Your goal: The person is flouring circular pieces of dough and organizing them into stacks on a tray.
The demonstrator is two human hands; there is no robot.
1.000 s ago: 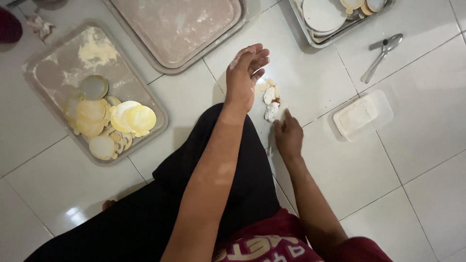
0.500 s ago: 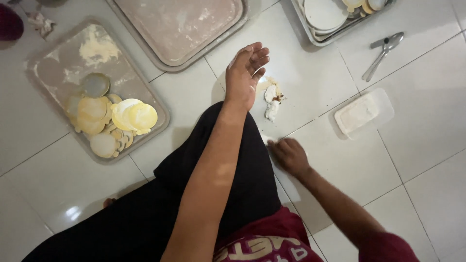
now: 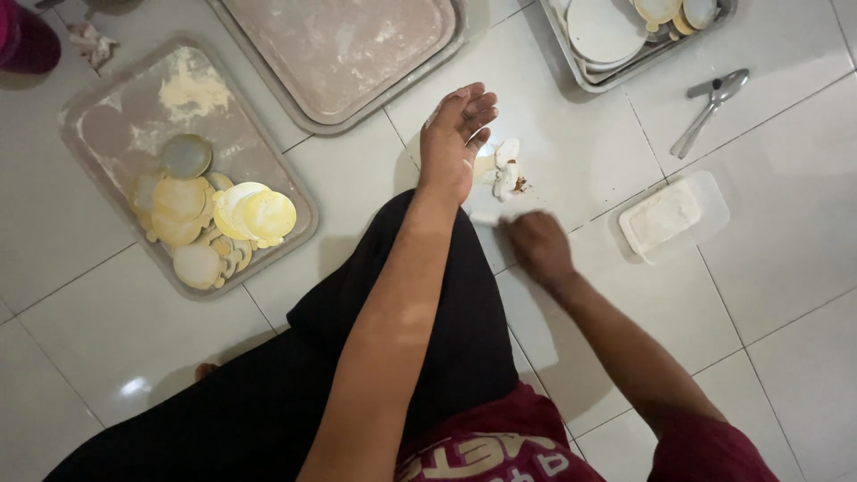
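White floor tiles (image 3: 786, 268) bear both hands beside dough scraps (image 3: 507, 174).

2 trays (image 3: 295, 192), spoons (image 3: 710, 105), container (image 3: 671, 217)

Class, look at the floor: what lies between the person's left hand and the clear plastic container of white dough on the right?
In the head view, small white dough scraps lie beside the left hand; beyond them only bare white tile reaches the plastic container.
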